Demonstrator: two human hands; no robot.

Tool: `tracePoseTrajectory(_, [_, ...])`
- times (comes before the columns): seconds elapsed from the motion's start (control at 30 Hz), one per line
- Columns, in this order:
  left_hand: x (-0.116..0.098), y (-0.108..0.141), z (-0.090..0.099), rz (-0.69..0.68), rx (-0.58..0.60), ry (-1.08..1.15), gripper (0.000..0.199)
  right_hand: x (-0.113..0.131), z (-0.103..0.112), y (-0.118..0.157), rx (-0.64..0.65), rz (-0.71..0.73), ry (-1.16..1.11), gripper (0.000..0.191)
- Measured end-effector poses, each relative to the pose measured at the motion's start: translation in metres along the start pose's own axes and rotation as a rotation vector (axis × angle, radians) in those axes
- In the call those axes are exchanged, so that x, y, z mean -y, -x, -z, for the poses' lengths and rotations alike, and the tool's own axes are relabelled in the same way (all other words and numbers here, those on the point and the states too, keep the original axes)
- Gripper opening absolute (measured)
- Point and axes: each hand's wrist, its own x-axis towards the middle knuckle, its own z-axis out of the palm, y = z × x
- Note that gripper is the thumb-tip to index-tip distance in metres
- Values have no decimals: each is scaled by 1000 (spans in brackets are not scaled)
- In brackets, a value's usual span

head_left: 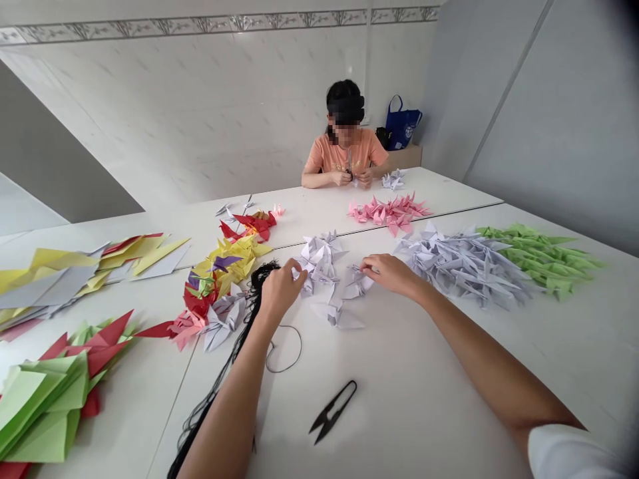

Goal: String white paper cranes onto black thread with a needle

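Note:
My right hand [390, 273] has its fingertips closed on a white paper crane [357, 284] at the middle of the table. To its left, my left hand [282, 287] is held in a pinch beside a small heap of white paper cranes [319, 256]; what its fingertips hold, if anything, is too small to make out. A single white crane [338, 315] lies just in front, between the hands. Under and beside my left forearm runs a bundle of black thread [227, 372]. One loose thread loop [284, 369] curls near that wrist. Black thread snips [333, 412] lie closer to me.
Larger heaps of white cranes [464, 266], green cranes [544, 256] and pink cranes [389, 211] spread to the right. Mixed coloured cranes [229, 259] and folded paper stacks [44, 399] occupy the left. Across the table [424, 399], a person [344, 153] handles paper with scissors.

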Motion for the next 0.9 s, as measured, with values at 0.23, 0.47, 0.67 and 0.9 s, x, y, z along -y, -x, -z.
tracePoseTrajectory(0.23, [14,-8,-29,42,80,23,35,55,-26,-22,-62,69,14,39])
tracePoseTrajectory(0.47, [15,-7,-31,31,72,83,36,52,-40,-37,-57,-11,42,24])
tracePoseTrajectory(0.67, [12,-6,-36,35,77,148,34,20,-12,-29,-192,-83,-40,26])
tracePoseTrajectory(0.9, [14,-8,-46,31,144,256,34,10,5,-26,-249,-25,-247,23])
